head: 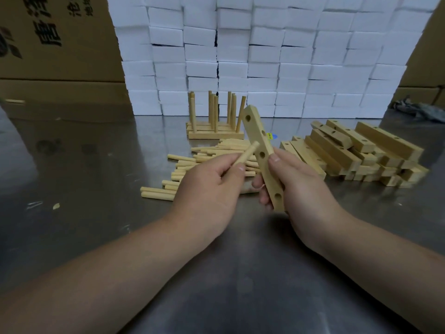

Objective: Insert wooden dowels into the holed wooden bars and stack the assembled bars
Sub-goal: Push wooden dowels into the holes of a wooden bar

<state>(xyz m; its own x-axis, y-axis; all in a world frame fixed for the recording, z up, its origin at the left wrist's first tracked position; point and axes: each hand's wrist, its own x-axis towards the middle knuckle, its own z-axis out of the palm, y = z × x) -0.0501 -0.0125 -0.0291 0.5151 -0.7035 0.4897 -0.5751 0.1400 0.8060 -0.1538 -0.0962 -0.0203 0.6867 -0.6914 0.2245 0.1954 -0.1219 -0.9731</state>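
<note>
Indoors — scuffed metal table (84,189), white blocks (289,56) stacked at 12 o'clock; dowel (248,152) pinched by left hand (209,189), bar (263,169) gripped by right hand (301,186).

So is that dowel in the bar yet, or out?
Out. The left hand pinches the dowel, its tip at the bar in the right hand but in no hole; all four visible holes are empty.

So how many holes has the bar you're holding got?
4 on the holed wooden bar: one near its top, two mid-bar by the right hand, one near its bottom. The hand may hide more.
</note>
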